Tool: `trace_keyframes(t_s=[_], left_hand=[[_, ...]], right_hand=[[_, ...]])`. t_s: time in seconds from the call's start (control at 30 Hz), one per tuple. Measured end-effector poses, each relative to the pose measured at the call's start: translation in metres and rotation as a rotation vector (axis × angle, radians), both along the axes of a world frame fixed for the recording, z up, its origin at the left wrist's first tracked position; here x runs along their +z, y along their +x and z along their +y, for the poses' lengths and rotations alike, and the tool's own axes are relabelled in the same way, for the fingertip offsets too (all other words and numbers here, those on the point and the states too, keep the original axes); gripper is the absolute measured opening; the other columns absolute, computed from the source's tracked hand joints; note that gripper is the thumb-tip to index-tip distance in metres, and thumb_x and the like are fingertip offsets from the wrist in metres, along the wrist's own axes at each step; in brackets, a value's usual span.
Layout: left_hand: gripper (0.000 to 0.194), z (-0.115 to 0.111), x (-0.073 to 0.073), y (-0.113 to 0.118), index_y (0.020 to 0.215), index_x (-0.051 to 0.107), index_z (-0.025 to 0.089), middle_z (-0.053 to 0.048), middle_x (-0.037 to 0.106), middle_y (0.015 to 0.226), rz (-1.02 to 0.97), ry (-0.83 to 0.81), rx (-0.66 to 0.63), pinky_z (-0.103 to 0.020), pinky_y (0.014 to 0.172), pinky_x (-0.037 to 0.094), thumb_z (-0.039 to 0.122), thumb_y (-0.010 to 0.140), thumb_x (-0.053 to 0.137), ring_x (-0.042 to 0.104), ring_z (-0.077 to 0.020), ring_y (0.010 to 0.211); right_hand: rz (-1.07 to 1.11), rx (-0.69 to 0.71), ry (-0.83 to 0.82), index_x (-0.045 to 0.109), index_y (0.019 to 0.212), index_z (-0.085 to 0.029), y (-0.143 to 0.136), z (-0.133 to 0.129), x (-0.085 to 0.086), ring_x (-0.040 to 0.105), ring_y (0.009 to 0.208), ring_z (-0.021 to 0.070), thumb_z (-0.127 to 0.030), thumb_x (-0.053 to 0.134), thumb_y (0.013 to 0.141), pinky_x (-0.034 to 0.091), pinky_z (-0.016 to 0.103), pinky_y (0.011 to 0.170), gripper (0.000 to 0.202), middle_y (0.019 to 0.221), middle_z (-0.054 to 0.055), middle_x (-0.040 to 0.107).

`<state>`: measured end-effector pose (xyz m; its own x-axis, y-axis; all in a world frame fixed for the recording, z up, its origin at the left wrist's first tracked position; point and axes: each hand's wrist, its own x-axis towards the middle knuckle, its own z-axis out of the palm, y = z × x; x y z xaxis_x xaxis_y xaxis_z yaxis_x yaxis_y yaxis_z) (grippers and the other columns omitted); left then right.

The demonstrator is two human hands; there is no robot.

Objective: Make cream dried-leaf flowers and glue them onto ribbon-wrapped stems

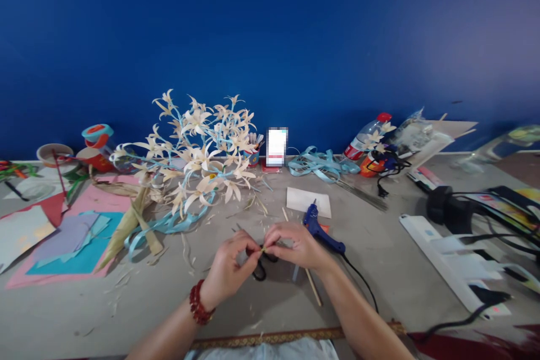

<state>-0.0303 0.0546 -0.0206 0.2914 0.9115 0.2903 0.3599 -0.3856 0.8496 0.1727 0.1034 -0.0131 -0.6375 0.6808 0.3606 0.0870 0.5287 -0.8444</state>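
My left hand [236, 261] and my right hand [295, 244] meet over the table, fingertips pinched together. Between them is a small pale-yellow piece [264, 249], mostly covered by the fingers, so its kind is unclear. Under the hands lies a pair of scissors with black handles [260, 273], partly hidden. A blue hot glue gun [320, 229] rests just beyond my right hand, its nozzle on a white card [299, 198]. A thin wooden stick [313, 288] lies below my right wrist.
A large bunch of cream flowers on light-blue stems [202, 152] stands at the back left. Colored paper sheets [80, 242] and dry husks [126, 228] lie left. Light-blue ribbon [314, 164] and a bottle [367, 135] are at the back. A white power strip [447, 264] with cords sits right.
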Motion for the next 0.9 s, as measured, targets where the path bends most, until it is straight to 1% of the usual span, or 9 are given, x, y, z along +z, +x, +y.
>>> trace_keyframes(t_s=[0.07,0.17,0.27,0.37,0.47,0.57,0.63,0.73,0.9], left_hand=[[0.012,-0.004,0.013,-0.001,0.075,0.06,0.02,-0.004,0.064,0.072,0.026,0.054,-0.012,-0.031,0.072,0.048,0.015,0.085,0.056,0.06,-0.0185,0.074],[0.012,-0.011,0.03,-0.002,0.078,0.061,0.022,-0.002,0.065,0.071,0.092,0.145,-0.032,-0.041,0.09,0.045,0.013,0.085,0.056,0.06,-0.0191,0.074],[0.014,-0.016,0.039,-0.002,0.082,0.061,0.024,-0.001,0.067,0.073,0.154,0.248,-0.018,-0.046,0.098,0.04,0.011,0.085,0.055,0.061,-0.018,0.072],[0.016,-0.019,0.043,-0.004,0.085,0.061,0.025,0.0,0.068,0.079,0.218,0.337,0.009,-0.049,0.104,0.034,0.01,0.084,0.057,0.062,-0.0176,0.076],[0.017,-0.022,0.046,-0.005,0.087,0.062,0.026,-0.004,0.068,0.1,0.271,0.402,0.049,-0.055,0.11,0.025,0.009,0.083,0.057,0.061,-0.0212,0.096],[0.019,-0.025,0.049,-0.005,0.086,0.061,0.025,-0.007,0.064,0.117,0.289,0.423,0.077,-0.061,0.113,0.016,0.008,0.084,0.054,0.055,-0.0248,0.115],[0.018,-0.026,0.05,-0.005,0.084,0.06,0.024,-0.007,0.063,0.121,0.289,0.433,0.068,-0.062,0.114,0.013,0.007,0.083,0.053,0.052,-0.0261,0.121],[0.019,-0.026,0.051,-0.006,0.083,0.059,0.024,-0.007,0.064,0.124,0.292,0.447,0.015,-0.061,0.114,0.015,0.006,0.082,0.052,0.049,-0.0272,0.127],[0.02,-0.024,0.052,-0.007,0.082,0.059,0.023,-0.006,0.066,0.124,0.276,0.399,-0.029,-0.059,0.115,0.014,0.005,0.083,0.05,0.05,-0.0259,0.128]], right_hand=[[0.001,0.013,0.066,0.068,0.084,-0.019,0.001,-0.005,0.01,0.064,0.081,0.0176,-0.031,0.061,0.091,0.049,0.029,0.077,0.016,0.083,0.006,0.07],[-0.005,-0.014,0.18,0.068,0.086,-0.02,0.003,-0.013,0.026,0.063,0.088,0.0183,-0.031,0.06,0.092,0.048,0.032,0.084,0.015,0.093,0.007,0.068],[-0.038,-0.076,0.256,0.068,0.087,-0.022,0.005,-0.021,0.036,0.06,0.098,0.0201,-0.031,0.058,0.093,0.045,0.037,0.094,0.015,0.1,0.008,0.064],[-0.055,-0.12,0.299,0.068,0.088,-0.024,0.006,-0.026,0.041,0.057,0.104,0.0217,-0.028,0.059,0.092,0.039,0.044,0.104,0.011,0.101,0.007,0.061],[-0.056,-0.148,0.346,0.068,0.086,-0.025,0.006,-0.028,0.044,0.056,0.107,0.0224,-0.026,0.061,0.09,0.033,0.048,0.11,0.008,0.102,0.006,0.058],[-0.06,-0.144,0.357,0.068,0.087,-0.025,0.006,-0.029,0.045,0.055,0.108,0.0222,-0.025,0.063,0.089,0.029,0.05,0.112,0.006,0.103,0.005,0.057],[-0.068,-0.135,0.353,0.068,0.088,-0.025,0.005,-0.029,0.046,0.056,0.107,0.0217,-0.025,0.064,0.089,0.026,0.051,0.113,0.005,0.105,0.005,0.057],[-0.067,-0.113,0.346,0.068,0.088,-0.025,0.004,-0.028,0.046,0.056,0.108,0.0221,-0.025,0.063,0.089,0.026,0.052,0.113,0.005,0.106,0.005,0.058],[-0.04,-0.099,0.322,0.069,0.087,-0.024,0.0,-0.027,0.047,0.057,0.107,0.0222,-0.028,0.063,0.09,0.029,0.049,0.112,0.008,0.104,0.006,0.059]])
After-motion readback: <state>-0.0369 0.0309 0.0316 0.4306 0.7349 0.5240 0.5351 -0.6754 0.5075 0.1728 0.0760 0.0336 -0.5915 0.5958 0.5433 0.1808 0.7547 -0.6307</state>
